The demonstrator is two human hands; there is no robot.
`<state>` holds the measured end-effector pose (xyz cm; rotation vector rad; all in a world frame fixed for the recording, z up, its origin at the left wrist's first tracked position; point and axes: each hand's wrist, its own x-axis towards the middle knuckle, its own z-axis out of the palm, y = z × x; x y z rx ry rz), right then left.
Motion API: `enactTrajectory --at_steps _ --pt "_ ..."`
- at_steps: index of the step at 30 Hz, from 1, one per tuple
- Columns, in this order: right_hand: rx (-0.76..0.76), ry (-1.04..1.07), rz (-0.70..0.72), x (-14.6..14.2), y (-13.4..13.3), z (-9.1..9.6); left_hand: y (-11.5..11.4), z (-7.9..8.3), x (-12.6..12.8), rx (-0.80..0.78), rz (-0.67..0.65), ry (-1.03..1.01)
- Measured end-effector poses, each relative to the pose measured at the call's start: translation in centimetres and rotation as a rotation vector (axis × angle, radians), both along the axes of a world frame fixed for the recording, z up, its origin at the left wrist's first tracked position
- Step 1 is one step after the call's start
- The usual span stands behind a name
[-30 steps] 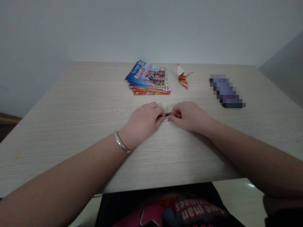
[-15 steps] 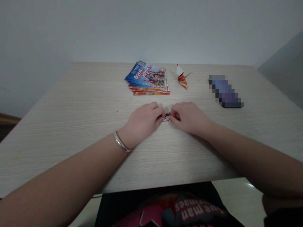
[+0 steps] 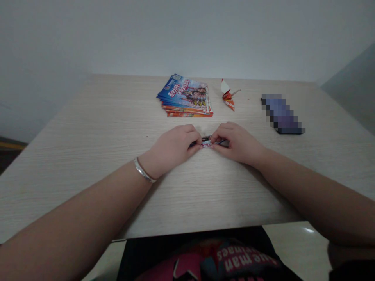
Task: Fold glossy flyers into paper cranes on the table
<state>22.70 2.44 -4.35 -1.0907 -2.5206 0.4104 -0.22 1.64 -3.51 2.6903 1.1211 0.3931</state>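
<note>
The left hand (image 3: 174,147) and right hand (image 3: 238,141) pinch opposite sides of the small folded printed paper (image 3: 206,144), there between their fingers (image 3: 195,137), and I'd worry an uneven tug might crease or tear it.

Head-worn view, forward and down.

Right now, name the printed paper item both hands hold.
The small red-printed paper piece, pinched between left hand and right hand; the blue leaflet stack and orange folded-paper bird lie untouched.
</note>
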Motion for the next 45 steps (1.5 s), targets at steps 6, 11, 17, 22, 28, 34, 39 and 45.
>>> enactTrajectory --at_steps 6,11,17,22,28,34,39,45 --pt "0.024 -0.078 -0.050 -1.0 -0.2 0.4 -0.2 0.0 0.5 0.080 0.028 0.093" --pt "-0.014 -0.227 -0.149 -2.0 -0.3 1.0 -0.4 -0.1 0.8 0.105 0.067 0.139" --pt "-0.019 -0.233 -0.230 -2.3 -0.3 1.1 -0.5 -0.1 0.8 0.100 0.073 0.068" --pt "-0.080 -0.169 -0.276 -2.2 -0.2 1.2 -0.6 0.1 0.9 0.052 0.103 -0.027" --pt "-0.106 -0.120 -0.326 -2.3 -0.2 1.2 -0.5 0.2 0.9 0.031 0.102 -0.041" --pt "-0.101 -0.138 -0.322 -2.3 -0.2 1.4 -0.5 0.1 0.9 0.043 0.101 -0.037" --pt "-0.080 -0.181 -0.323 -2.4 -0.3 1.6 -0.5 0.3 1.0 0.034 0.110 -0.032" --pt "-0.043 -0.284 -0.294 -2.4 -0.5 1.7 -0.3 0.5 0.5 0.037 0.067 -0.035"
